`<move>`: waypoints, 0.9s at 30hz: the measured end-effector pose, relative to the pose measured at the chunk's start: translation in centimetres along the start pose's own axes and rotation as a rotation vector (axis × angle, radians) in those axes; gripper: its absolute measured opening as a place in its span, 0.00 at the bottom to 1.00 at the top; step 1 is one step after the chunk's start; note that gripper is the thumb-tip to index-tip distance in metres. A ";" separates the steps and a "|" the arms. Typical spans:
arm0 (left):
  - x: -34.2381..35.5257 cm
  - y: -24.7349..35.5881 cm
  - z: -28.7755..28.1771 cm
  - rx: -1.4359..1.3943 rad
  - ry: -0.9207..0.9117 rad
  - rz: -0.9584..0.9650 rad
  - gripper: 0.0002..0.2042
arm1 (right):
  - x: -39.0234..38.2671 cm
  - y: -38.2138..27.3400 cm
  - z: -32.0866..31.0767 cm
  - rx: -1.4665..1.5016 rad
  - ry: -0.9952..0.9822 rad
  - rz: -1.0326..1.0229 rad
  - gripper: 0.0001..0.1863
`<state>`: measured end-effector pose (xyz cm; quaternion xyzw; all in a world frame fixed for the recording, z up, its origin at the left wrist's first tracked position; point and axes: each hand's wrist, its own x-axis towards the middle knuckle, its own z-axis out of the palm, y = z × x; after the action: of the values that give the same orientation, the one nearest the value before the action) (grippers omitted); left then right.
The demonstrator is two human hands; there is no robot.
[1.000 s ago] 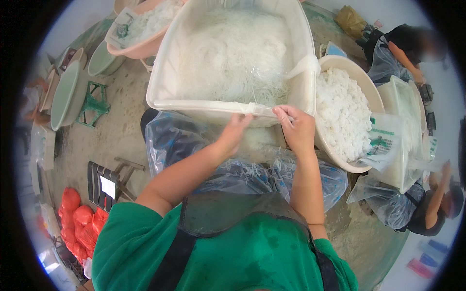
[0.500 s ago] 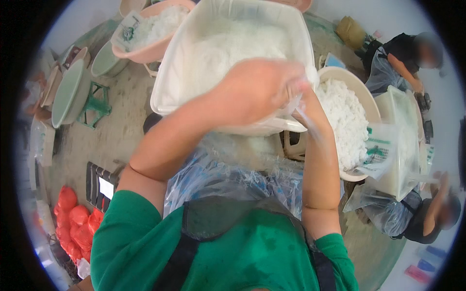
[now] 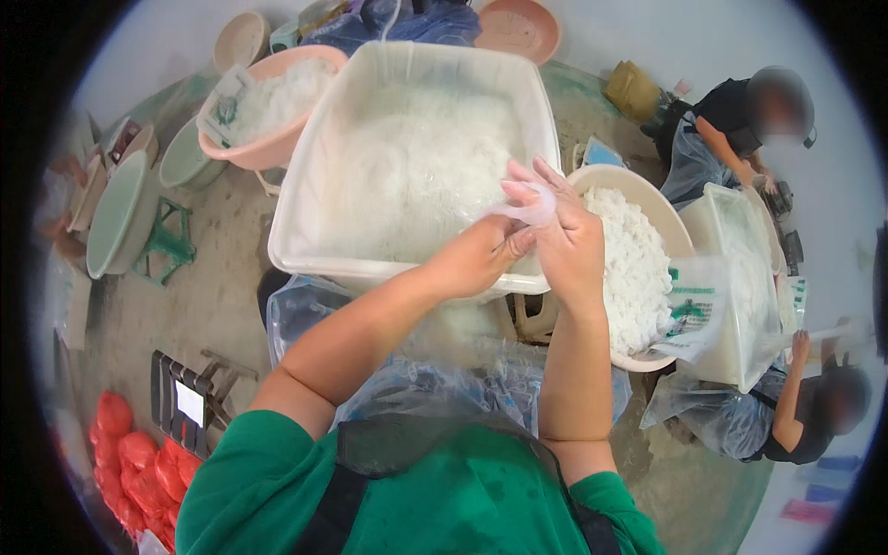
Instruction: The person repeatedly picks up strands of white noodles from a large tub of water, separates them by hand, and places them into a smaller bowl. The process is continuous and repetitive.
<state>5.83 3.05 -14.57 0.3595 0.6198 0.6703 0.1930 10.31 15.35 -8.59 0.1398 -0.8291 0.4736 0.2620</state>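
Note:
A white, translucent bundle of thin strands (image 3: 535, 205) is looped round the fingers of my right hand (image 3: 575, 242). These fingers point up and away, and the thumb side faces left. My left hand (image 3: 483, 257) meets it from the left, closed in a pinch at the strands, its fingertips partly hidden. Both hands are over the near right corner of a large white rectangular tub (image 3: 319, 257), which holds cloudy liquid and a mass of pale strands (image 3: 435, 166). To the right stands a round cream basin (image 3: 680, 231) heaped with white knotted lumps (image 3: 634, 268).
A pink basin (image 3: 277, 153) with white stuff stands at the far left. Green basins (image 3: 118, 217) and a green stool (image 3: 168, 242) are left. Red bags (image 3: 139, 472) lie lower left. Two people (image 3: 717, 139) work at the right beside another white tub (image 3: 731, 342).
My hands have come out of a blurred motion, now lower and clearly seen, with the right fingers stretched and the strands looped round them. The view has shifted, showing more of the tub's far side.

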 end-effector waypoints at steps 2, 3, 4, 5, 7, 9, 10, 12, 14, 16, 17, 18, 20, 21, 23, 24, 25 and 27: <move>-0.2 2.0 -0.4 -0.284 -0.159 -0.178 0.18 | -0.3 0.1 0.0 0.471 0.186 0.230 0.13; -0.6 2.8 -0.5 -0.455 -0.199 -0.276 0.19 | -0.5 0.4 0.1 0.707 0.274 0.346 0.14; -0.9 3.5 -0.7 -0.627 -0.238 -0.374 0.20 | -0.7 1.3 -0.3 1.034 0.253 0.359 0.17; -1.0 3.9 -1.1 -0.628 -0.233 -0.445 0.20 | -1.0 1.7 -0.8 1.008 0.218 0.429 0.17; -0.6 4.4 -2.1 -0.628 -0.222 -0.587 0.20 | -1.4 2.0 -1.7 0.952 0.147 0.568 0.18; 0.0 4.5 -2.4 -0.321 -0.116 -0.511 0.21 | -1.0 1.1 -1.5 0.389 0.033 0.356 0.16; 0.4 4.5 -2.5 -0.168 -0.064 -0.471 0.22 | -0.8 0.5 -1.5 0.109 -0.023 0.245 0.16; 1.0 4.3 -3.3 0.484 -0.009 -0.144 0.22 | -0.2 -0.2 -1.5 -0.378 -0.179 0.142 0.12; 1.5 5.2 -3.7 0.739 -0.066 -0.071 0.20 | 0.0 -0.9 -1.5 -0.636 -0.224 0.063 0.09; 1.4 5.9 -4.2 0.774 -0.093 0.074 0.18 | 0.0 -1.5 -1.5 -0.666 -0.160 0.015 0.07; 1.3 6.0 -4.5 0.790 -0.105 0.145 0.17 | -0.1 -1.2 -1.7 -0.551 -0.178 0.069 0.07; 1.0 5.9 -4.4 0.763 -0.097 0.174 0.14 | -0.2 -0.8 -1.9 -0.435 -0.194 0.123 0.07; 0.4 5.2 -4.1 0.707 -0.084 0.235 0.10 | -0.7 -0.3 -2.2 -0.037 -0.214 0.275 0.08; 0.1 4.3 -4.0 0.326 -0.028 0.017 0.09 | -1.2 -0.4 -2.2 0.247 -0.217 0.367 0.08; -0.8 1.6 -3.4 0.004 0.042 -0.250 0.08 | -1.7 -0.2 -2.4 0.591 -0.138 0.437 0.08; -1.6 0.4 -3.0 0.065 0.056 -0.304 0.08 | -1.8 -0.1 -2.6 0.647 -0.061 0.419 0.08; -2.3 -0.8 -2.6 0.125 0.067 -0.359 0.09 | -1.9 0.0 -2.8 0.703 0.017 0.400 0.09; -3.7 -1.5 -1.6 1.052 -0.198 -0.058 0.11 | -1.5 0.1 -2.9 0.337 0.025 0.206 0.07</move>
<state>6.83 -0.45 -16.91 0.4522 0.8605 0.2262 0.0627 12.32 17.85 -8.34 0.0905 -0.7447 0.6317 0.1952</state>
